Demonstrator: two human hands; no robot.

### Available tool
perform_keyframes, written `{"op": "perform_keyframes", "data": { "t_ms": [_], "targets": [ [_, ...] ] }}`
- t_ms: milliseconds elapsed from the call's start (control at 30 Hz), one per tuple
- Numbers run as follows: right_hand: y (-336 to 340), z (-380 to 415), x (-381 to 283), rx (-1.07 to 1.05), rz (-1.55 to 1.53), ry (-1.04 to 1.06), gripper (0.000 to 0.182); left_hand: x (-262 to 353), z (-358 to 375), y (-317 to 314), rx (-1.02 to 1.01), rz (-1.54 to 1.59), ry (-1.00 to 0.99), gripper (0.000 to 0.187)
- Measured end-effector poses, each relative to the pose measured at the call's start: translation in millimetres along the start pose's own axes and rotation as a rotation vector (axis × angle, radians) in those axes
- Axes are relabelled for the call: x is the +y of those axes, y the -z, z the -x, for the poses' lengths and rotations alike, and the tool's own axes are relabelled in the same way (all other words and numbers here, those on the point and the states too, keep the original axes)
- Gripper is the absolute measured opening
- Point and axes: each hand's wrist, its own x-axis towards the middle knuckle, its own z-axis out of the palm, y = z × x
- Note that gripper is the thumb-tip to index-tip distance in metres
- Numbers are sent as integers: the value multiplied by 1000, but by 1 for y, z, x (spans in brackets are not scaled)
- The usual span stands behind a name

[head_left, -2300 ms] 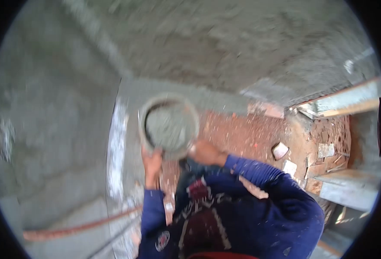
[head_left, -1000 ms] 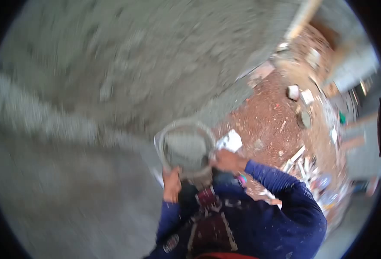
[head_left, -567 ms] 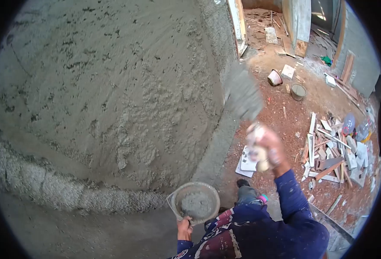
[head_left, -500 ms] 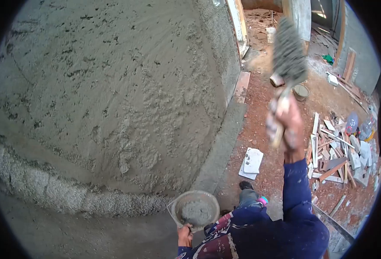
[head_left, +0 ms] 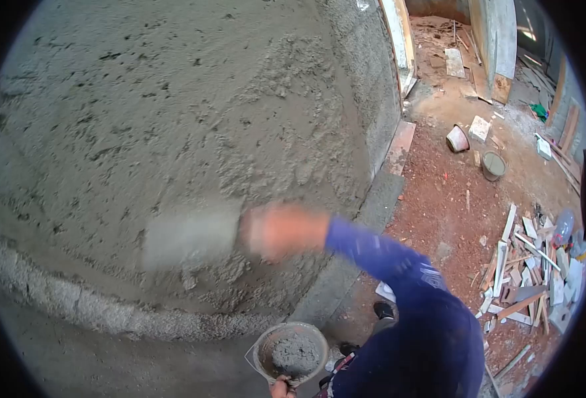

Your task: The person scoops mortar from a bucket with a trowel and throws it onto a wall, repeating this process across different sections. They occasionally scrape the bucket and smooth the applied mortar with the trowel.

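Rough grey plaster coats the large wall [head_left: 140, 119] across the left of the scene, pitted and lumpy in patches, with a coarse raised band [head_left: 94, 304] along its near edge. Reddish ground [head_left: 439, 199] runs along the right.

Low and near, the left hand [head_left: 281, 387] grips the near edge of a bucket [head_left: 262, 353], fingers pinching the rim; part of that hand is cut off by the frame. Wet mortar [head_left: 296, 355] lies inside the bucket. Farther off, the right hand [head_left: 285, 232] is closed on a trowel [head_left: 190, 237], arm stretched leftward in front of the wall. Both hand and blade are badly blurred, so the separate fingers cannot be made out, nor whether the blade touches the plaster.

On the far right, a tipped whitish bucket [head_left: 457, 139] lies near a pale block [head_left: 479, 129], and a second, grey-filled bucket [head_left: 491, 177] stands just nearer. Closer, at the right, a heap of wood and board scraps [head_left: 522, 275] spreads beside a clear plastic bottle [head_left: 564, 225]. One dark shoe [head_left: 384, 310] shows beneath the right sleeve [head_left: 379, 252].
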Motion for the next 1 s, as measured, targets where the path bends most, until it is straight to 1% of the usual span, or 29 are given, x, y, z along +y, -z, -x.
{"op": "perform_keyframes", "data": {
  "t_ms": [33, 67, 100, 133, 167, 200, 233, 267, 300, 333, 367, 400, 433, 500, 533, 567, 600, 633, 700, 733, 767, 800, 867, 900, 933, 967, 1000],
  "targets": [
    [-17, 17, -25, -23, -10, -3, 29, 0, 3, -11, -10, 42, -7, 7],
    [-43, 42, -60, -96, -274, 18, 28, 1, 16, -18, -8, 83, -7, 7],
    [-64, 66, -97, -160, -557, 35, 28, -12, -4, -10, -47, 65, 36, 12],
    [-72, 84, -108, -215, -796, 59, 28, 5, 16, -28, -21, -161, 26, 29],
    [-94, 111, -99, -144, -743, 0, 28, -8, 18, -50, -173, 233, -301, 41],
    [-113, 145, -83, -78, -690, -66, 29, -10, 12, -56, -198, 191, -329, 46],
    [-100, 170, -74, -186, -617, -150, 32, -11, 4, -58, -208, 41, -305, 44],
    [-105, 196, -61, -386, -570, -172, 33, 14, 31, -70, -161, -236, -162, 43],
    [-77, 205, -61, -634, -516, -371, 28, 21, 43, -86, -164, -256, -260, 44],
    [-82, 217, -57, -748, -429, -385, 27, 30, 48, -98, -159, -321, -271, 47],
    [-75, 218, -60, -884, -437, -537, 29, 31, 49, -108, -201, -358, -336, 47],
    [-93, 228, -65, -994, -405, -684, 31, 29, 50, -114, -244, -389, -402, 47],
    [-120, 238, -68, -1102, -363, -823, 34, 25, 41, -118, -257, -386, -393, 47],
    [-159, 260, -95, -910, -469, -876, 34, 18, 14, -119, -382, -563, -688, 54],
    [-170, 276, -112, -610, -453, -965, 38, 21, 17, -118, -375, -554, -687, 54],
    [-166, 277, -123, -612, -446, -954, 38, 28, 24, -120, -413, -497, -667, 55],
    [-157, 283, -134, -442, -376, -1076, 39, 29, 29, -123, -454, -435, -634, 56],
    [-143, 284, -146, -265, -307, -1193, 39, 27, 26, -125, -451, -426, -624, 56],
    [-79, 267, -168, -267, -333, -1223, 36, 30, 14, -129, -575, -153, -516, 58],
    [-56, 266, -176, -292, -294, -1131, 35, 36, 12, -128, -570, -233, -519, 60],
    [-42, 269, -181, -325, -260, -1047, 34, 34, 5, -131, -581, -186, -554, 59],
    [-40, 274, -178, -428, -271, -995, 35, 28, -2, -133, -591, -143, -576, 58],
    [-45, 285, -157, -648, -321, -873, 36, 42, 17, -128, -655, -351, -678, 56],
    [-56, 290, -144, -753, -355, -795, 36, 41, 12, -126, -644, -426, -733, 58],
    [-68, 290, -135, -887, -462, -955, 32, 40, 8, -124, -636, -496, -811, 60],
    [-77, 283, -126, -1005, -541, -1106, 28, 42, 11, -124, -635, -493, -799, 60],
    [-84, 277, -129, -1019, -541, -1099, 28, 44, 15, -122, -625, -545, -901, 61]
  ]
}}
